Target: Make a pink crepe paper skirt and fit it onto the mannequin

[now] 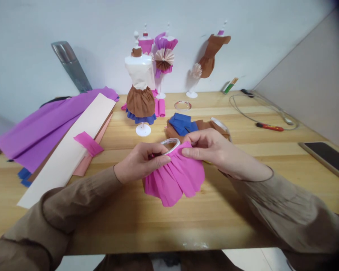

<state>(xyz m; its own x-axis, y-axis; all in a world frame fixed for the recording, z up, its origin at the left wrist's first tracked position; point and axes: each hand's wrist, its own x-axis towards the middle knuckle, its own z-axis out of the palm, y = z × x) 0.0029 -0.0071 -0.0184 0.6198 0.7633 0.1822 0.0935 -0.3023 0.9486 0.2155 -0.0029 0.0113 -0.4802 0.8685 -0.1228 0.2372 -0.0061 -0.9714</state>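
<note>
Between my hands hangs a piece of pink crepe paper (pixel 175 177), gathered in pleats along its top edge like a small skirt. My left hand (pixel 142 160) is closed on the left end of that edge, its thumb in front. A tape roll (pixel 172 144) sits at the left fingers, partly behind the paper. My right hand (pixel 211 148) pinches the right end of the top edge between thumb and fingers. Just beyond lie blue paper scraps (pixel 182 123) and brown paper scraps (pixel 205 126) on the wooden table (pixel 158 229).
Small dress forms in paper clothes, including one with a brown skirt (pixel 141 101), stand at the back. Purple paper (pixel 59 124) and a cream strip (pixel 64 154) lie left. A phone (pixel 327 158), a red-handled tool (pixel 269 127) and a cable (pixel 242 110) lie right.
</note>
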